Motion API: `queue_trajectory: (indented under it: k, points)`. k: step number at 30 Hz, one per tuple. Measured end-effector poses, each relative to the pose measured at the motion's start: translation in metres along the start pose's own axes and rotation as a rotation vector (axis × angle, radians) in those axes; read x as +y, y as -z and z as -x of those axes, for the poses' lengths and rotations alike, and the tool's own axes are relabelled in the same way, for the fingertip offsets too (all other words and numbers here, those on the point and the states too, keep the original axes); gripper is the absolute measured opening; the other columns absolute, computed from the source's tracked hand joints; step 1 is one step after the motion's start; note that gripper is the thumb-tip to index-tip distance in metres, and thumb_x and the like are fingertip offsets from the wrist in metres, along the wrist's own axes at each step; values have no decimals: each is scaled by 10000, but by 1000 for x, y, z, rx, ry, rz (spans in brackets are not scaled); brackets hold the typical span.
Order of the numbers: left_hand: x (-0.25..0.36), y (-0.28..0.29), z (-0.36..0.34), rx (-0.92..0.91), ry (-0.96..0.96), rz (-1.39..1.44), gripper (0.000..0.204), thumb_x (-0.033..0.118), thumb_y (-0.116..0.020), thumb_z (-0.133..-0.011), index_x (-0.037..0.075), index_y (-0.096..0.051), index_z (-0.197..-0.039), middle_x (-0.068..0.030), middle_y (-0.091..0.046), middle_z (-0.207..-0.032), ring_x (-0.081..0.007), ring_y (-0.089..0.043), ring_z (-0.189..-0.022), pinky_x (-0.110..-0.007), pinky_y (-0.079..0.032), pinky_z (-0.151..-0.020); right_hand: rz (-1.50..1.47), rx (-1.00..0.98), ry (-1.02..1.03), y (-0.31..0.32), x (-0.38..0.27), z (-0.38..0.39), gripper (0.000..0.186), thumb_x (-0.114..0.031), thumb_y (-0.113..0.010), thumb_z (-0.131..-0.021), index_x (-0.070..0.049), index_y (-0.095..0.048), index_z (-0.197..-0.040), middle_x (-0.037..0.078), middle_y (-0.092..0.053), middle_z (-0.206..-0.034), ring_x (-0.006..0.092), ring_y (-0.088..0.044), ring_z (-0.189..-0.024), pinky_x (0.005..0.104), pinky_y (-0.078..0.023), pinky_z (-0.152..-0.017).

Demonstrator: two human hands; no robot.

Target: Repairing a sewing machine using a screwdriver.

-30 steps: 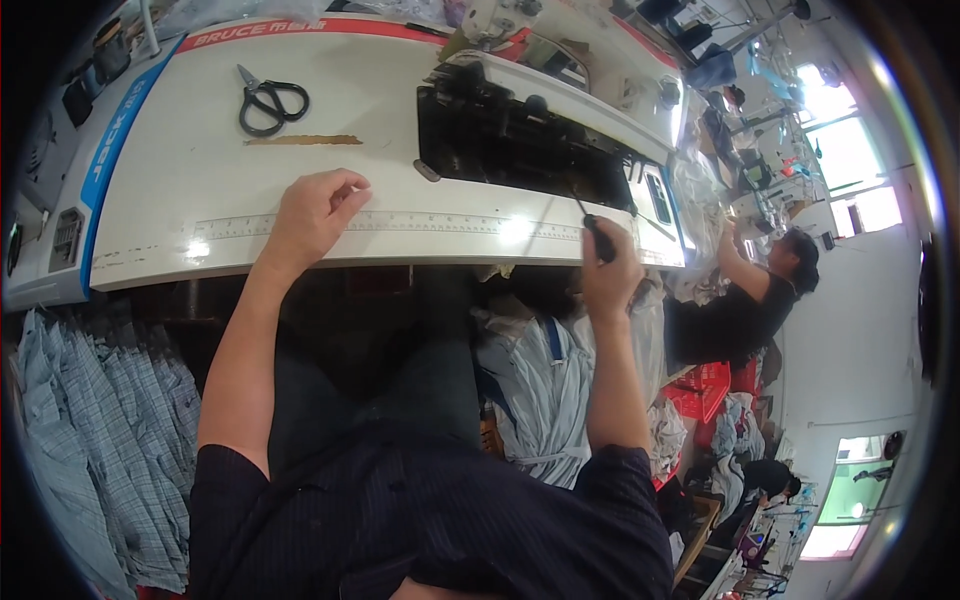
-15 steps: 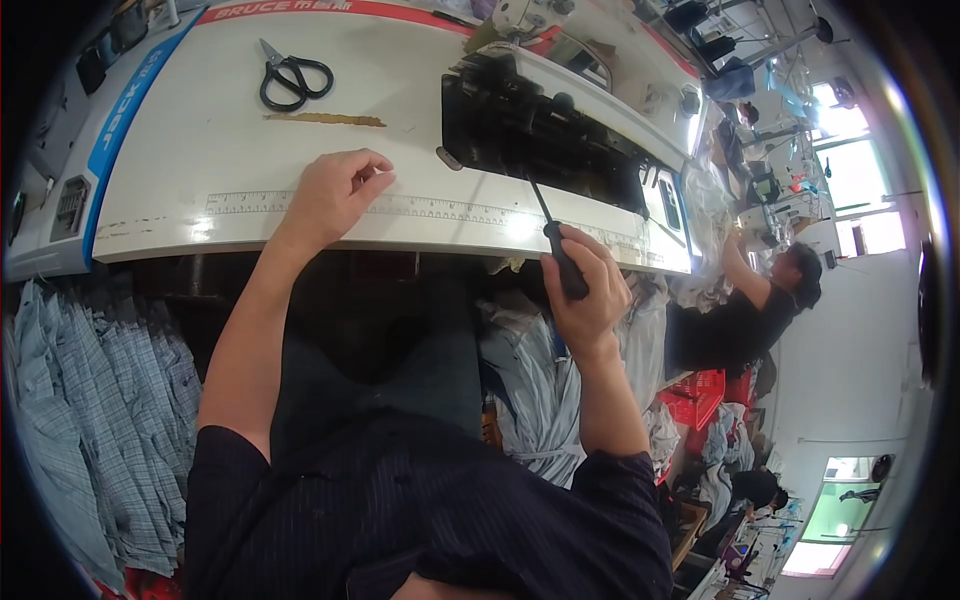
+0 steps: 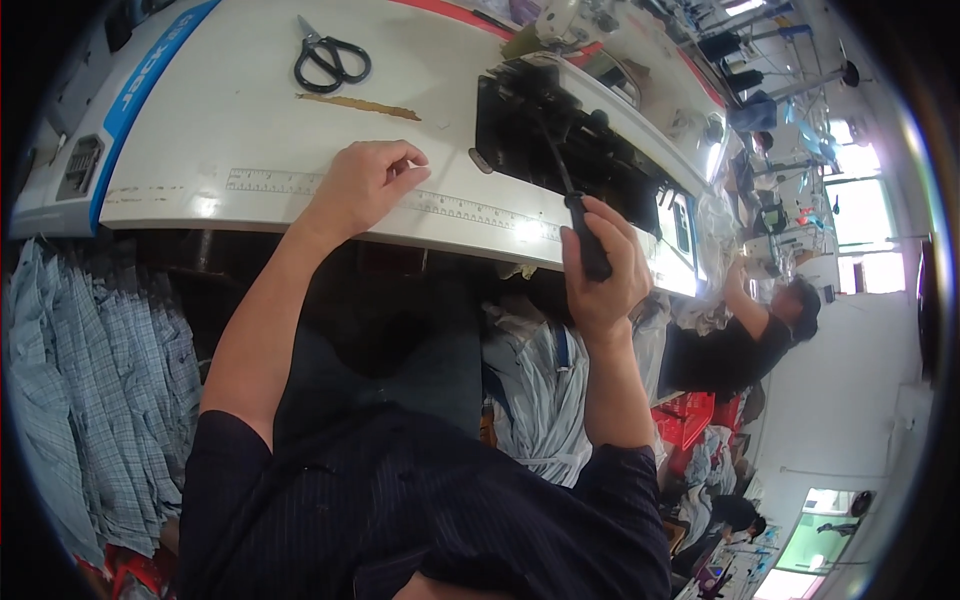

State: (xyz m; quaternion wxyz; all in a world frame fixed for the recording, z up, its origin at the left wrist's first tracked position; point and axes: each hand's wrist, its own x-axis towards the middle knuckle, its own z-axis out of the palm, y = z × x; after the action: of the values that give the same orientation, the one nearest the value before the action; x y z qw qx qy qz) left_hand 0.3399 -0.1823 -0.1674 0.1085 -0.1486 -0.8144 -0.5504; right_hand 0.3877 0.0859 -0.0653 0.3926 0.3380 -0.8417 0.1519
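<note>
White tabletop | well: dark mechanism | right hand gripping screwdriver | left hand half-curled

Blk screwdriver tilted in R-hand fingers, shaft at dk machine well.

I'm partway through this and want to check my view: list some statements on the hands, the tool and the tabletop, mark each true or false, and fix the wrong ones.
1. The right hand holds a black-handled screwdriver. True.
2. The left hand is gripping the scissors. False: the scissors lie on the white table, apart from that hand.
3. The screwdriver's shaft points toward the dark opening in the table. True.
4. The plaid cloth hangs on the person's right. False: it hangs on the left.
5. The brown strip lies between the scissors and the ruler scale. True.
</note>
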Motion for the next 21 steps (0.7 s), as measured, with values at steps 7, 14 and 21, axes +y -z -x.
queue_trajectory:
  k: [7,14,21]
  points:
    - [-4,-1,1,53,-73,-37,184,188,-673,-875,19,-670,-948,-100,-635,-723,-199,-578,-640,-314,-472,-622,45,42,-9,-12,12,-9,296,-59,-783,-775,-24,-608,-1011,171,-689,-1044,312,-688,-867,358,-563,-739]
    - [-6,1,1,34,-79,-87,221,234,-668,-874,19,-685,-922,-128,-690,-766,-272,-659,-713,-358,-517,-708,79,21,20,-12,2,-13,270,-39,-766,-787,-12,-596,-994,174,-696,-1003,307,-691,-833,356,-560,-729]
    - [-14,-1,1,68,-136,-67,215,231,-666,-882,20,-673,-923,-103,-646,-719,-242,-612,-674,-349,-493,-663,101,29,19,-10,1,-15,251,-23,-753,-788,-5,-602,-988,173,-697,-1005,303,-690,-841,357,-558,-742]
